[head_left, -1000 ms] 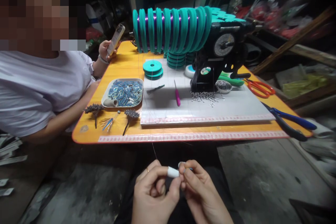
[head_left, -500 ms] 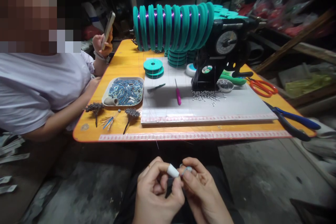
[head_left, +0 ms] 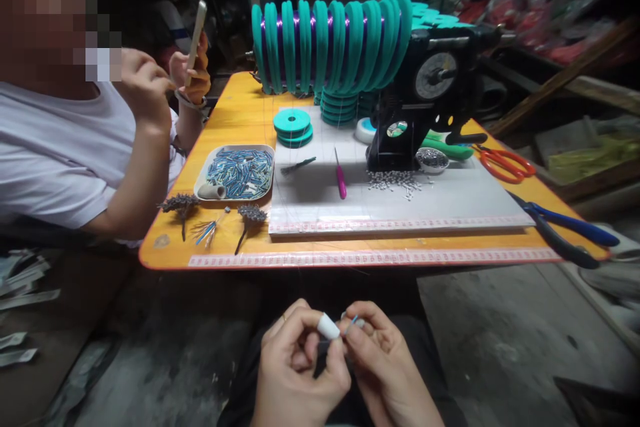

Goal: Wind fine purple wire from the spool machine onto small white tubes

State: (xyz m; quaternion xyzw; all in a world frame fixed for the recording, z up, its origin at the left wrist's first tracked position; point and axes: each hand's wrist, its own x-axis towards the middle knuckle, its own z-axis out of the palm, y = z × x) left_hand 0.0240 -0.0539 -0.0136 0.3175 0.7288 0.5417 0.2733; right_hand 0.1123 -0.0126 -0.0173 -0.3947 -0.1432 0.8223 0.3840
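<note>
My left hand (head_left: 303,363) is closed in a pinch at the lower middle, with white tape round its index fingertip; what lies between its fingertips is too small to make out. Touching or nearly touching it, my right hand (head_left: 383,357) pinches a small thin blue piece (head_left: 351,324) between thumb and fingers. Both hands are above my lap, in front of the table edge. On the table (head_left: 300,245) stand a white tray (head_left: 201,177) of small blue pieces, a purple-handled awl (head_left: 341,181) and stacked green spools (head_left: 292,121).
A row of green spools with purple wire (head_left: 333,47) hangs over the table beside a black machine (head_left: 395,113). Red scissors (head_left: 507,165) and blue-handled pliers (head_left: 565,223) lie right. At left sits a person (head_left: 65,153) holding a phone (head_left: 196,43).
The blue piece at my right fingertips has turned and shows more upright. The person at left has raised one hand toward the phone. My hands have hardly moved.
</note>
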